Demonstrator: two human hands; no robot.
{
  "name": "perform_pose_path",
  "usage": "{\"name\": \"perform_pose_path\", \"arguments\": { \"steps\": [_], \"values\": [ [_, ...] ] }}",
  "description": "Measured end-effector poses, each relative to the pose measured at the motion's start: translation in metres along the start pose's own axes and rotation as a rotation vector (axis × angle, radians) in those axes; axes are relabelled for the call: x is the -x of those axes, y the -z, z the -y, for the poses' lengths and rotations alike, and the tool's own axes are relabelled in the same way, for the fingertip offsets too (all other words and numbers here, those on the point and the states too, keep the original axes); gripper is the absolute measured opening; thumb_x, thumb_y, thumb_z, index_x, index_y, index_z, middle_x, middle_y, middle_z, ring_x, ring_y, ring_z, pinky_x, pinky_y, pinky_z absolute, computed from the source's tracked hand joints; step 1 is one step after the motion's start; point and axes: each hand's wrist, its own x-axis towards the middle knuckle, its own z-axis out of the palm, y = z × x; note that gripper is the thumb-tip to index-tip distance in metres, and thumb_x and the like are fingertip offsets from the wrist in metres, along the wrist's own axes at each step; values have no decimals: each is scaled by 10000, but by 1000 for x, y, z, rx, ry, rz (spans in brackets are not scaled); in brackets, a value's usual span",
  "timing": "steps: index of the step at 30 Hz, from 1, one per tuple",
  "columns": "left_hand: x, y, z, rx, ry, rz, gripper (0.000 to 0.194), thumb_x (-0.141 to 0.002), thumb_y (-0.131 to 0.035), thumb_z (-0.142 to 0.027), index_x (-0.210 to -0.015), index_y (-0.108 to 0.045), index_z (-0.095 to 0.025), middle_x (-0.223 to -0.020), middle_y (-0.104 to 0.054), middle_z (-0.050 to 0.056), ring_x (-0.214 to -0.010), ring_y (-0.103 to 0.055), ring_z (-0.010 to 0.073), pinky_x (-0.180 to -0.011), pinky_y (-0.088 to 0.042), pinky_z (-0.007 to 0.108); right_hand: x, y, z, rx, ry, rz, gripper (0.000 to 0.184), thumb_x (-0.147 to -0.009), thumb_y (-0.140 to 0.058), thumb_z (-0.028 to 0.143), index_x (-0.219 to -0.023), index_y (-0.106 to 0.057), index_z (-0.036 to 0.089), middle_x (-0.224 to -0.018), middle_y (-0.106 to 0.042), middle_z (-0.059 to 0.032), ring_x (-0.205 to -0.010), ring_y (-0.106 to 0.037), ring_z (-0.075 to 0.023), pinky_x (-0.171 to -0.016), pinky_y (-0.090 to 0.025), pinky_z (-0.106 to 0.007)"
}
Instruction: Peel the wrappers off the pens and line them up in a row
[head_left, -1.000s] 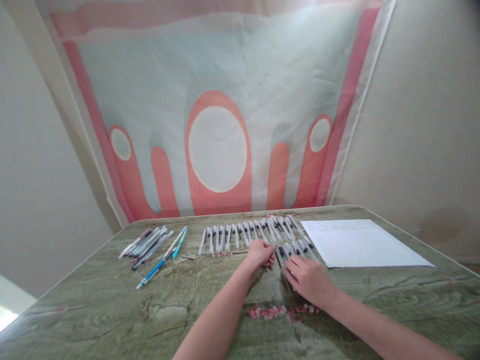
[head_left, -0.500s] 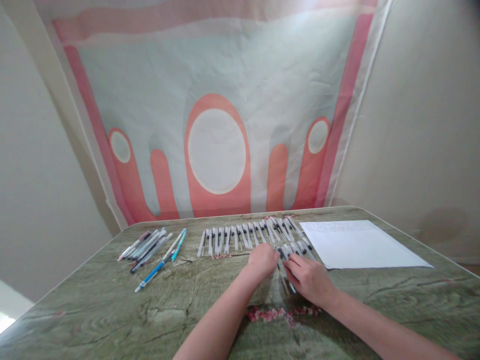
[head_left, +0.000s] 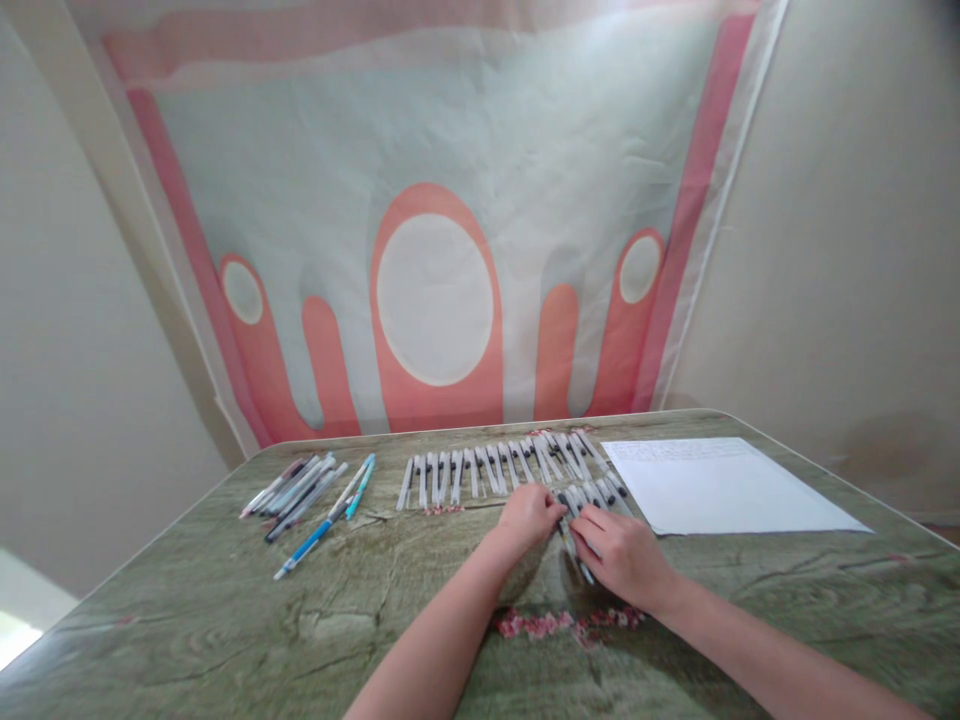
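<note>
My left hand [head_left: 527,516] is closed, its thumb and fingertips pinched at the upper end of a slim clear pen [head_left: 576,556] with dark parts. Curled over the same pen from the right, my right hand [head_left: 619,552] has its fingertips against the pen's side. The pen slants down toward me, its lower tip showing below the right fingers. Just beyond both hands lies a short row of clear pens with black grips [head_left: 600,492], partly covered by the right hand. Behind it stretches a longer row of similar pens [head_left: 487,470], laid side by side.
On the left of the wood-patterned table [head_left: 330,640] lies a loose heap of mixed pens [head_left: 294,494]. A blue-and-white pen [head_left: 307,547] and a turquoise pen [head_left: 361,486] are beside it. A sheet of paper [head_left: 739,490] with writing along its top lies on the right.
My left hand has shifted slightly right, meeting the pen's upper end close to my right hand. My right hand stays almost in place, and more of the pen's lower end shows.
</note>
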Motion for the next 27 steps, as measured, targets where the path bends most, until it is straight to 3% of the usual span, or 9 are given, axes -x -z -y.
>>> {"name": "perform_pose_path", "arguments": {
  "steps": [4,9,27],
  "values": [
    [-2,3,7,22,10,-28,352,-766,-393,-344,-687,-663,-131,-616,-632,71,-655,-574,146,-664,-403,208,0,1,0,1,10,4,204,-826,-402,185,-749,-591,179,-705,-533,-16,-642,-486,-112,-598,-276,-238],
    [-3,3,12,16,51,21,319,-737,-419,-290,-592,-657,-134,-529,-609,66,-624,-576,146,-652,-412,197,1,-1,1,0,25,26,205,-828,-396,178,-749,-586,177,-706,-527,-17,-647,-480,-115,-603,-274,-242],
    [-6,-4,19,152,69,84,323,-744,-380,-258,-649,-658,-124,-570,-619,45,-592,-577,127,-631,-430,211,4,-5,5,-82,168,129,195,-827,-388,172,-735,-560,172,-706,-506,-17,-647,-468,-115,-579,-276,-239]
  ]
}}
